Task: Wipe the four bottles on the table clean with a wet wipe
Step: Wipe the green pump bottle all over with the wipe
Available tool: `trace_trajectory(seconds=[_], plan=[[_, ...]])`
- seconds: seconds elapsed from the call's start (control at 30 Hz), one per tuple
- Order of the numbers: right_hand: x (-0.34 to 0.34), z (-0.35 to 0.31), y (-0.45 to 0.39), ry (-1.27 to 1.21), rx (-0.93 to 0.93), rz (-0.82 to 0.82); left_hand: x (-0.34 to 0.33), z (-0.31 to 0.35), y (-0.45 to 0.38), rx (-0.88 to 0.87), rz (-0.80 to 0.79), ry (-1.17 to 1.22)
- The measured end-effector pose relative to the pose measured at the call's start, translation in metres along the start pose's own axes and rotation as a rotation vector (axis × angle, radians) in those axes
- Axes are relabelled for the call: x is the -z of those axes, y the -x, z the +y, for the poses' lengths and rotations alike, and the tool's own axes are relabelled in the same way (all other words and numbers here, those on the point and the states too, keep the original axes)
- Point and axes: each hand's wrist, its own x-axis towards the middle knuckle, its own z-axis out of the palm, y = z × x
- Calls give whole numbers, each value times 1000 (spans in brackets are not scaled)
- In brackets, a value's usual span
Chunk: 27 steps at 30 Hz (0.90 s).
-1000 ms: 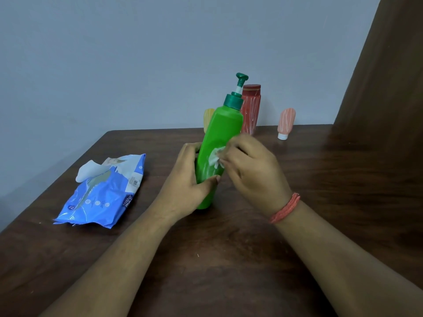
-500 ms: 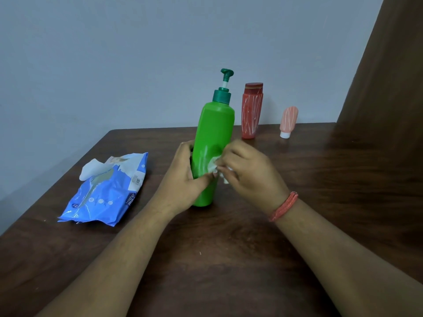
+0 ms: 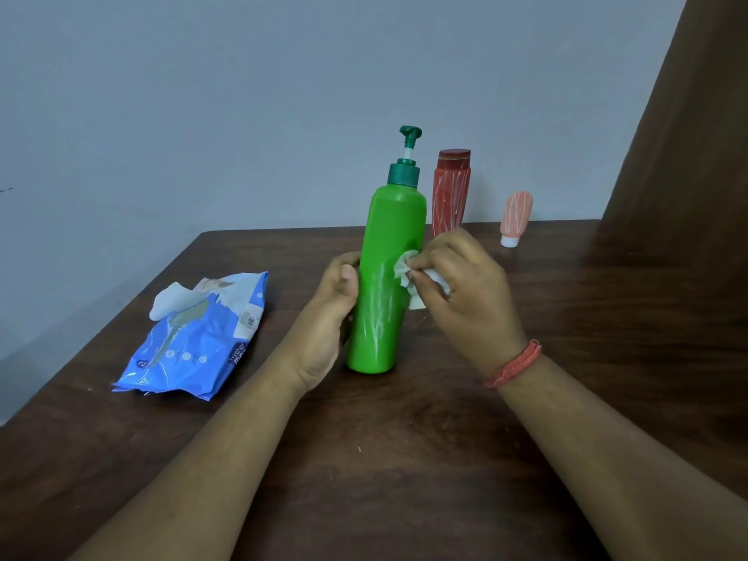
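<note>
A tall green pump bottle stands nearly upright in the middle of the dark wooden table. My left hand grips its left side. My right hand pinches a crumpled white wet wipe against the bottle's right side. Behind the green bottle stands a red bottle with white streaks. A small pink tube stands on its white cap at the back right. The yellow bottle is hidden behind the green one.
A blue pack of wet wipes lies on the table's left part, one wipe sticking out of its top. A grey wall rises behind the table. A brown panel stands at the right.
The green bottle went from tilted to nearly upright. My right hand with the wipe moved from the bottle's front to its right side, and the yellow bottle went out of sight.
</note>
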Motion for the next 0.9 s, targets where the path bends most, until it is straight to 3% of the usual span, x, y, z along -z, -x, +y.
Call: trace_trajectory(seconds=[0.2, 0.37, 0.5, 0.6, 0.73, 0.83, 0.9], plan=[[-1, -2, -2, -25, 40, -66, -2, -4, -2, 33, 0, 142], [1, -9, -6, -75, -26, 56, -7, -7, -2, 43, -30, 126], [4, -10, -6, -73, 84, -54, -7, -8, -1, 32, -29, 201], [7, -11, -9, -99, 29, 49, -10, -7, -1, 32, -41, 197], [5, -14, -6, -74, 136, -46, -9, -5, -1, 21, -39, 186], [5, -13, -8, -106, 61, 36, -10, -6, -2, 25, -23, 133], [2, -13, -4, -118, 89, -61, -10, -7, -3, 11, 3, 118]])
